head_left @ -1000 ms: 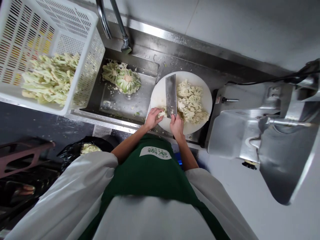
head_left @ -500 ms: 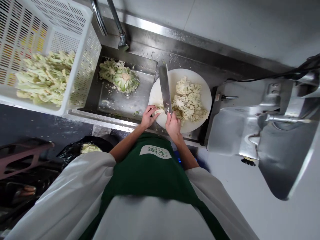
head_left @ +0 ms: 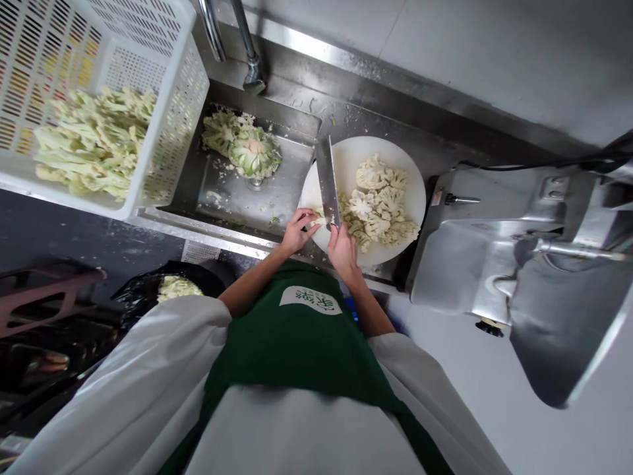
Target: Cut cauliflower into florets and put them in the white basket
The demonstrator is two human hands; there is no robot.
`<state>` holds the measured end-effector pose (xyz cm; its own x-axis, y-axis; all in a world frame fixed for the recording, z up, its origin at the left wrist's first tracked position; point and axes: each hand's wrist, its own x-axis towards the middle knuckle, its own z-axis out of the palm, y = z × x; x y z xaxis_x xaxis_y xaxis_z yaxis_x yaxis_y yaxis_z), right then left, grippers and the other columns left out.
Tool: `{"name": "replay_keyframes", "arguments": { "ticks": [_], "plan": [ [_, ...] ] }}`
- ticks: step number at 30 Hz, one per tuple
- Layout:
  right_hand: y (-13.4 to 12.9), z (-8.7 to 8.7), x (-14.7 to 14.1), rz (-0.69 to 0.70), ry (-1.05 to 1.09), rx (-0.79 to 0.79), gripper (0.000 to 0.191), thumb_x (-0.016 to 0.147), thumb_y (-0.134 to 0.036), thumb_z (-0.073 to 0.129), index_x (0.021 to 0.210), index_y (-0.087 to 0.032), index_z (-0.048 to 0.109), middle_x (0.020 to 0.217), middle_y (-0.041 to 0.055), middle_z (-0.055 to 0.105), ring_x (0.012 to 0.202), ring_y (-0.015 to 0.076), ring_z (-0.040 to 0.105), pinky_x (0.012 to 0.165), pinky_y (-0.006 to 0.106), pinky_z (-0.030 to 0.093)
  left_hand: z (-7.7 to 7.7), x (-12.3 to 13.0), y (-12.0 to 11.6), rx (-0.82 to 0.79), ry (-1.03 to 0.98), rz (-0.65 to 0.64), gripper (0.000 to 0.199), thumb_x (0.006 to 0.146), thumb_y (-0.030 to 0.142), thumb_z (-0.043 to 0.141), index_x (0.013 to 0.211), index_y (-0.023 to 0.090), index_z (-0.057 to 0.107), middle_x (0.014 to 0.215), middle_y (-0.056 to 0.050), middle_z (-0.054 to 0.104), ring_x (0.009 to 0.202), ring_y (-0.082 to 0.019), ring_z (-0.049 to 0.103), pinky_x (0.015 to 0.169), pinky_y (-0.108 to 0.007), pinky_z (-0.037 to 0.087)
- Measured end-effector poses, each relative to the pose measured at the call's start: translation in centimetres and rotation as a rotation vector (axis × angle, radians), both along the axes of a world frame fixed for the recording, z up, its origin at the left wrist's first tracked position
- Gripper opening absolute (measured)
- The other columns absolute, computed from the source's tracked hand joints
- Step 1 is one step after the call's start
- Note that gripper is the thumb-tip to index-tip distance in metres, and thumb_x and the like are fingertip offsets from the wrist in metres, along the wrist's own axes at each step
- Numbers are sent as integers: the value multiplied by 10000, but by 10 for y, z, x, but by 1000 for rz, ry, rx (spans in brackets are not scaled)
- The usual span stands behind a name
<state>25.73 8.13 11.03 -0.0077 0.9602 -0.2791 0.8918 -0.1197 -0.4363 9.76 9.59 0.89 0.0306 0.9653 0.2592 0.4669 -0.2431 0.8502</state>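
Note:
My right hand (head_left: 343, 253) is closed round the handle of a cleaver (head_left: 327, 181), whose wide blade points away from me over a round white cutting board (head_left: 399, 150). Just left of the blade, my left hand (head_left: 298, 231) pinches a small cauliflower floret (head_left: 319, 220) at the board's left edge. Cut cauliflower pieces (head_left: 383, 204) are heaped on the board to the right of the cleaver. The fingers partly cover the floret.
A steel sink (head_left: 291, 158) on the left holds a cauliflower head (head_left: 254, 153) and scraps, below a faucet (head_left: 254, 76). Cauliflower florets (head_left: 99, 142) lie in a white crate (head_left: 192, 99) beside it. Right of the board stands a metal slicing machine (head_left: 445, 264). A black-lined bin (head_left: 210, 277) sits below.
The view has shifted slightly, so the sink and board sit a little further right. Both hands keep nearly the same place, still holding the cleaver and the floret.

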Motion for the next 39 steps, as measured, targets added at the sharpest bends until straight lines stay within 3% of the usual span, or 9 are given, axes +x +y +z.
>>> {"name": "replay_keyframes", "arguments": {
  "ticks": [6,12,16,21,24,34,39],
  "plan": [
    [7,-24,-10,1,2,-23,421,1077,-382,277,1146,-113,594,852,133,710,741,229,623,709,308,419,2,-10,-1,-19,-14,-79,267,1012,412,573,1051,191,718,1131,-113,690,1111,-213,652,1014,-419,549],
    [16,-36,5,-116,18,8,454,1077,-437,278,1110,-126,607,855,129,689,764,248,613,733,331,430,-10,-15,-10,-18,32,-56,286,1025,393,545,1003,180,733,1043,-113,708,1033,-216,649,964,-424,550],
    [16,-27,12,-158,33,59,457,1071,-431,270,1108,-124,606,851,141,685,775,266,619,735,348,439,-16,-9,-13,7,18,-28,258,1014,385,571,998,193,742,1024,-99,698,1025,-210,645,957,-409,549],
    [-2,-4,4,-134,40,90,462,1075,-431,254,1160,-119,584,883,163,697,783,276,640,714,345,431,-16,-5,-14,-14,15,-31,261,1015,391,570,1016,198,745,1015,-101,693,1024,-209,634,963,-407,547],
    [-9,0,-1,-90,61,95,470,1079,-436,234,1162,-127,578,877,154,704,779,271,644,690,331,423,-15,-5,-14,-21,17,-26,266,1016,394,566,1024,200,748,1022,-99,695,1019,-211,634,959,-414,551],
    [4,-43,-16,-41,74,4,410,1062,-362,279,1146,-108,589,870,148,704,766,261,642,686,328,431,-17,-6,-15,4,-37,-24,265,1013,395,573,1009,192,743,1034,-99,677,1018,-197,655,957,-398,566],
    [10,-43,-5,-73,42,-51,363,1055,-365,315,1092,-142,598,910,137,702,812,266,651,744,337,442,-18,-9,-13,-42,-38,-18,301,1007,437,559,1011,205,751,1097,-100,613,1021,-180,659,923,-363,594]
  ]
}}
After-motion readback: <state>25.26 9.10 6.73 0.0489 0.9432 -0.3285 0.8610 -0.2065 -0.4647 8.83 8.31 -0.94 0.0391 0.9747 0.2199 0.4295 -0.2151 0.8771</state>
